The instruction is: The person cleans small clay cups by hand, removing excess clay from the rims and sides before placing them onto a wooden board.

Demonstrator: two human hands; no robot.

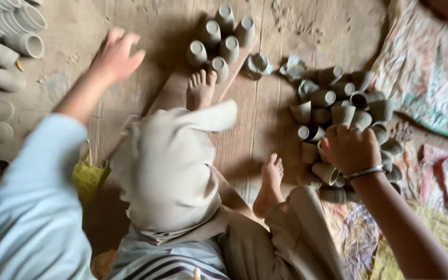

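Right hand: the right hand (pixel 349 148) sits at the right middle of the frame, on top of the heap of clay cups (pixel 338 111). Its fingers are curled down over the cups. I cannot tell if it really grips one.
Cup by the hand: a small grey cup (pixel 325 172) lies on its side, touching the bottom of the hand.
Left hand: the left hand (pixel 116 54) is at the upper left, fingers spread apart, holding nothing. It is blurry and hangs over the dirt floor (pixel 307 26).
How the cups feel: they look like raw clay, dull and dusty, not slippery. I think they are light and break or dent easily.
Where to hold: around the round side, gently, not by the thin rim.
Standing cups: six cups (pixel 219 44) stand upright on a wooden board (pixel 175 91) at the top middle.
Stacked cups: long rows of cups (pixel 6 31) lie on their sides at the left edge.
Feet: two bare feet (pixel 201 88) rest between the board and the heap.
Cloth: a patterned cloth (pixel 429 78) lies at the upper right.
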